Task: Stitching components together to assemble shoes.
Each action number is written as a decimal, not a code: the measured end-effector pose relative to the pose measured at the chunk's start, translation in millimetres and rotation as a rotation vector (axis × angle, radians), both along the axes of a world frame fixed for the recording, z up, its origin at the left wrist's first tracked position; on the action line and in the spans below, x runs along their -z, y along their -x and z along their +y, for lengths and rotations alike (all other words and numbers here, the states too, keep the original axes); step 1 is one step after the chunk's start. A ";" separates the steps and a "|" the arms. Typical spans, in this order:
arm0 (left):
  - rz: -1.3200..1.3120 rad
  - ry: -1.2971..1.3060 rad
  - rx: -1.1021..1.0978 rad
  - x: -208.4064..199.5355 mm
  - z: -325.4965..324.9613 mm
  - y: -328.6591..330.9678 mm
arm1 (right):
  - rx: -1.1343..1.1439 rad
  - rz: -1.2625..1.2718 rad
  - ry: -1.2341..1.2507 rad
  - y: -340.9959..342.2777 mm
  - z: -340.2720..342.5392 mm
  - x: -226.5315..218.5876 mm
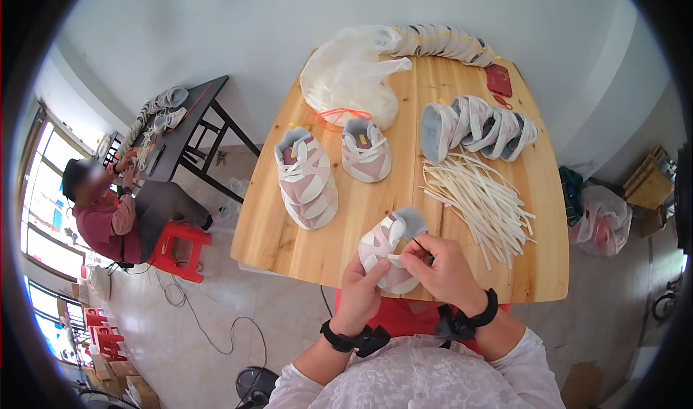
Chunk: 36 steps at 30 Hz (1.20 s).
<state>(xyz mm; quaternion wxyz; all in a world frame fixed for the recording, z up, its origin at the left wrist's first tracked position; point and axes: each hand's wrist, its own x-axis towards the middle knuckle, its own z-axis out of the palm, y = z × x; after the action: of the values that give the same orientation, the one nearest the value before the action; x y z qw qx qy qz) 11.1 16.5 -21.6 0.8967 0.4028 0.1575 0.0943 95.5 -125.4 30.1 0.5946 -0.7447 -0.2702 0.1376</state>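
Near the front edge of the table, my left hand [359,293] is closed on the side of a pale pink and white shoe upper [375,241], its thumb on top. My right hand [446,270] is closed over the upper's other side, with its thumb and finger pinched at a short white strip. A thin dark tool [421,245] shows between the right fingers; most of it is hidden. Beyond the right hand lies a loose pile of flat white shoelaces [480,207]. Farther left are a stack of laced uppers [307,181] and another laced upper [367,150].
Nested uppers [476,126] lie behind the laces, and a longer row [447,42] runs along the far edge. A white plastic bag [354,77], a red phone-like slab [498,81] and red scissors [503,102] share the wooden table [346,225]. Another person [108,225] sits at a dark table [191,113].
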 end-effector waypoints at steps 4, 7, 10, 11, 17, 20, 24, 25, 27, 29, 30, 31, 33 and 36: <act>0.013 -0.002 0.040 -0.1 -2.7 1.8 | 0.074 -0.065 0.079 7.0 3.6 5.6; 0.011 -0.010 0.032 1.4 -4.2 3.1 | 0.151 -0.084 0.065 12.0 7.2 14.9; -0.021 -0.040 0.013 -0.1 -7.2 3.3 | 0.188 -0.137 0.032 14.9 8.7 17.4; -0.019 -0.039 0.013 1.2 -7.8 3.2 | 0.191 -0.134 0.048 15.9 8.9 16.8; -0.038 -0.166 -0.066 7.2 -8.8 3.4 | 0.222 -0.175 0.071 22.6 13.4 21.2; 0.009 -0.244 -0.084 5.8 -9.4 4.1 | 0.224 -0.181 0.037 23.5 13.3 21.8; 0.037 -0.425 -0.126 -0.3 -12.5 5.3 | 0.210 -0.141 0.018 24.4 11.7 21.0; 0.046 -0.509 -0.138 -1.8 -13.3 5.4 | 0.209 -0.140 0.019 24.2 11.3 20.7; 0.052 -0.508 -0.125 -0.2 -12.8 6.5 | 0.193 -0.182 0.014 24.5 10.7 20.3; 0.057 -0.507 -0.113 2.2 -12.7 6.5 | 0.184 -0.168 0.011 25.8 9.8 22.6; 0.047 -0.476 -0.136 3.7 -13.2 5.9 | 0.174 -0.154 0.008 26.1 9.5 22.6; 0.037 -0.446 -0.159 5.3 -13.5 5.4 | 0.175 -0.154 0.008 26.8 7.0 18.2; 0.047 -0.433 -0.183 10.6 -11.1 5.4 | 0.225 -0.300 0.111 27.3 2.1 3.1; 0.041 -0.398 -0.218 12.3 -11.9 4.4 | 0.123 -0.513 0.216 30.9 -6.8 4.1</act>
<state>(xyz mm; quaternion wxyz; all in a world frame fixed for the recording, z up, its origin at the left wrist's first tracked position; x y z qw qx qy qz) 6.7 4.6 -34.0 0.7807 0.5541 0.1966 0.2117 64.5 -132.2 26.0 0.4311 -0.8293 -0.3499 -0.0635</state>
